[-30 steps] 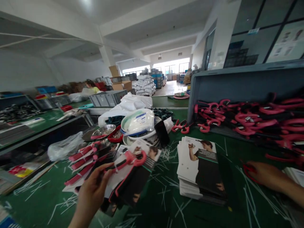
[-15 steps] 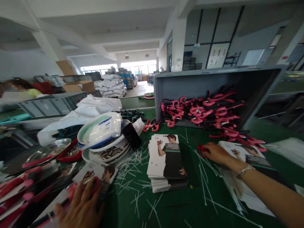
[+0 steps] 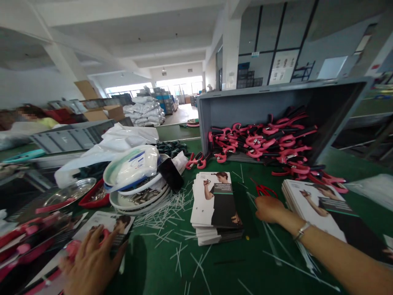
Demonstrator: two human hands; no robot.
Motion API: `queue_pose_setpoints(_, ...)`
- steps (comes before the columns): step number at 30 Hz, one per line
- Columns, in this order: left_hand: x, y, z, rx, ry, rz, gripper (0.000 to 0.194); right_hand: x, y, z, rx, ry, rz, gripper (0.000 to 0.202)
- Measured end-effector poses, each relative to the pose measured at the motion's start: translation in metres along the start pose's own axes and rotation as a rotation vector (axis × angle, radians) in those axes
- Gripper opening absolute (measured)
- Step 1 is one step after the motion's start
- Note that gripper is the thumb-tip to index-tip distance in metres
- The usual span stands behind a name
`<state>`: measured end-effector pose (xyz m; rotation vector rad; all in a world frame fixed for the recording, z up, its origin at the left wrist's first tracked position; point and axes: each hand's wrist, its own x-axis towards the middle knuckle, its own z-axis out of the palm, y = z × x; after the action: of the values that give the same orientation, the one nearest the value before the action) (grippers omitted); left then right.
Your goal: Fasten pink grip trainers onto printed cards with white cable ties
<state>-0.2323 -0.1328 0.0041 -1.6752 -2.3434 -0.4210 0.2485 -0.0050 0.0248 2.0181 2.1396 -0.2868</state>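
At the lower left, my left hand [image 3: 92, 260] curls over a pink-and-black hand grip strengthener [image 3: 73, 249] lying on a printed card [image 3: 97, 218]; the fingers partly hide it. My right hand [image 3: 270, 209] is closed with the fingertips turned down, at the ends of some thin white cable ties [image 3: 273, 243] that blur below it. Just beyond that hand lie red-handled scissors [image 3: 266, 190] on the green table. A stack of printed cards [image 3: 211, 200] sits between my hands, and a second card stack [image 3: 325, 205] lies under and beside my right forearm.
A grey crate [image 3: 285, 89] on its side spills pink-and-black hand grips [image 3: 260, 141]. Loose white ties [image 3: 167, 207] are scattered left of centre. Stacked bowls [image 3: 138, 200] of metal parts hold a plastic bag and a black phone [image 3: 170, 175]. More carded grips [image 3: 24, 246] pile up at far left.
My right hand has let go of the red scissors and drawn back toward me onto the ties. My left hand has slid left, along with the card and grip strengthener.
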Motion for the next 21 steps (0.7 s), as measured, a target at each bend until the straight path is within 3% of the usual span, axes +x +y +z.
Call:
queue_pose_setpoints(2, 0.002, 0.041, -0.006, -0.127, -0.044, 0.078, 0.048, 0.001, -0.001, 0.000, 0.037, 0.005, 0.011, 0.022)
queue_pose_setpoints(5, 0.009, 0.112, -0.010, -0.521, -0.364, 0.173, 0.049, 0.000, 0.008, -0.004, 0.147, 0.024, -0.003, 0.015)
queue_pose_setpoints(7, 0.017, 0.153, -0.011, -0.611, -0.536, 0.156, 0.052, -0.004, 0.017, -0.010, 0.260, 0.030, -0.020, 0.014)
queue_pose_setpoints(9, 0.025, 0.182, -0.008, -0.604, -0.578, 0.171, 0.055, -0.009, 0.026, -0.016, 0.383, 0.034, -0.027, 0.019)
queue_pose_setpoints(12, 0.039, 0.199, 0.002, -0.563, -0.556, 0.181, 0.054, -0.017, 0.037, -0.022, 0.572, 0.059, -0.016, 0.025)
queue_pose_setpoints(16, 0.049, 0.193, 0.010, -0.693, -0.532, 0.195, 0.047, -0.023, 0.045, -0.023, 1.090, 0.094, 0.025, 0.026)
queue_pose_setpoints(18, 0.049, 0.189, 0.003, -0.859, -0.606, 0.106, 0.043, -0.024, 0.044, -0.024, 1.302, 0.145, -0.012, 0.030)
queue_pose_setpoints(21, 0.042, 0.187, -0.020, -1.194, -0.863, -0.073, 0.038, -0.028, 0.035, -0.028, 1.404, 0.298, -0.123, 0.035)
